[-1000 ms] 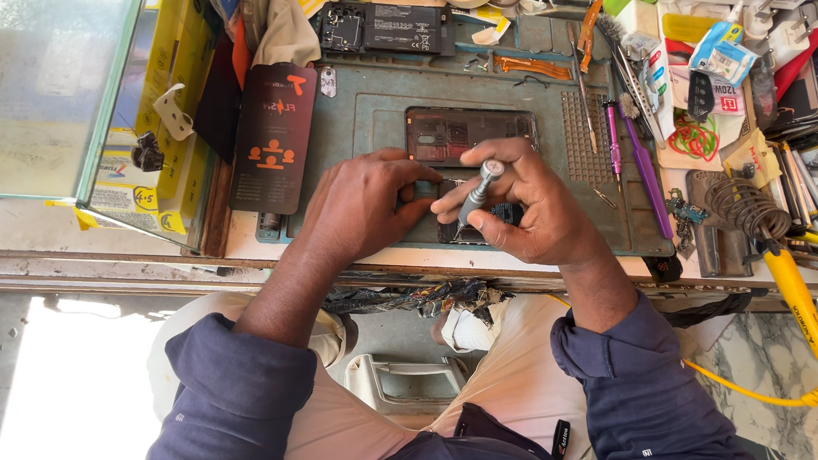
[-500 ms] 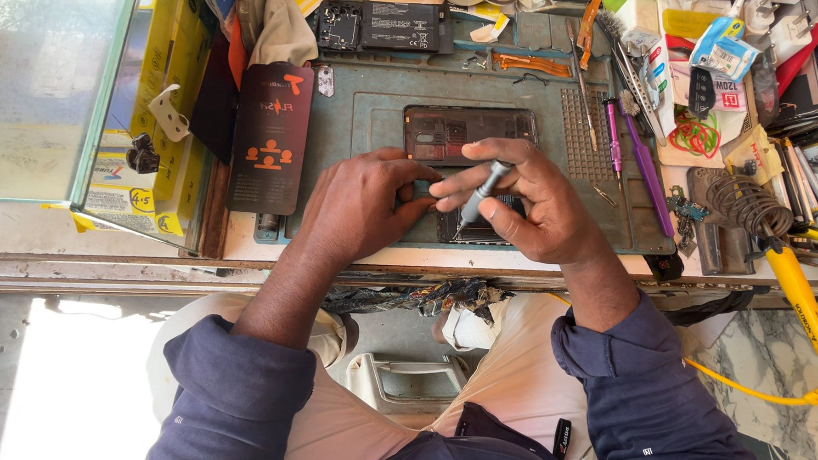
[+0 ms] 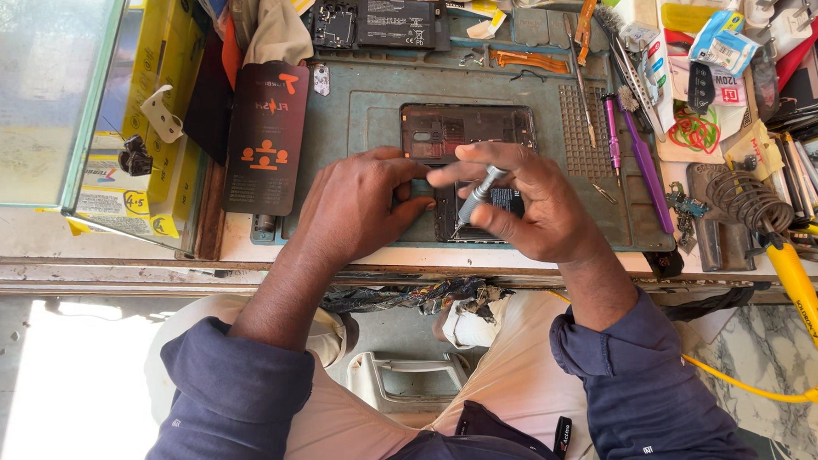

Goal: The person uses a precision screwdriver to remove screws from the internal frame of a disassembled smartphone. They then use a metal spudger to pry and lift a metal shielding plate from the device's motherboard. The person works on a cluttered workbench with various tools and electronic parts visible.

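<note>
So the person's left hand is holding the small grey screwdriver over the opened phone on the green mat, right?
Not quite. In the head view the right hand holds the small grey screwdriver. The left hand rests on the opened phone, which does lie on the green mat.

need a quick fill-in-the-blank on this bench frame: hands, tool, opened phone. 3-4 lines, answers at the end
1. The right hand grips a slim grey ____ with its tip angled down at the opened phone.
2. The left hand rests on the phone's ____ edge, as the camera sees it.
3. The phone lies on a grey-green work ____.
4. The purple screwdriver lies to the ____ of the phone in the picture.

Answers: screwdriver; left; mat; right
</note>
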